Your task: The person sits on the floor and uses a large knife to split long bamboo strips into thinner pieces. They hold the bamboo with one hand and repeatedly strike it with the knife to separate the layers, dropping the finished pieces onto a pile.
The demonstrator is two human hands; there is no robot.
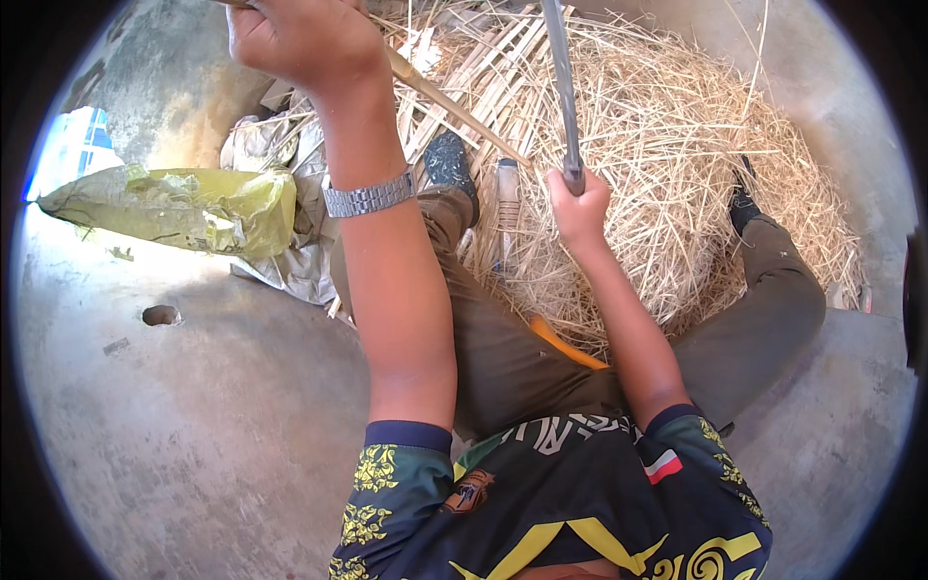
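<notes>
My left hand [302,39], with a metal watch [369,197] on its wrist, is closed around a long pale bamboo strip [452,108] that slants down to the right. My right hand [578,205] grips the handle of a long grey blade [562,77] that points up toward the top edge. The blade crosses near the strip above a heap of thin straw-like shavings [667,145]. I sit on the ground with my legs in dark trousers [503,338] spread around the heap.
A yellow-green plastic sack [184,208] lies at the left on crumpled grey sheeting [290,261]. A small hole [160,314] marks the concrete floor [213,435]. Flat bamboo slats [483,58] lie under the shavings at the top.
</notes>
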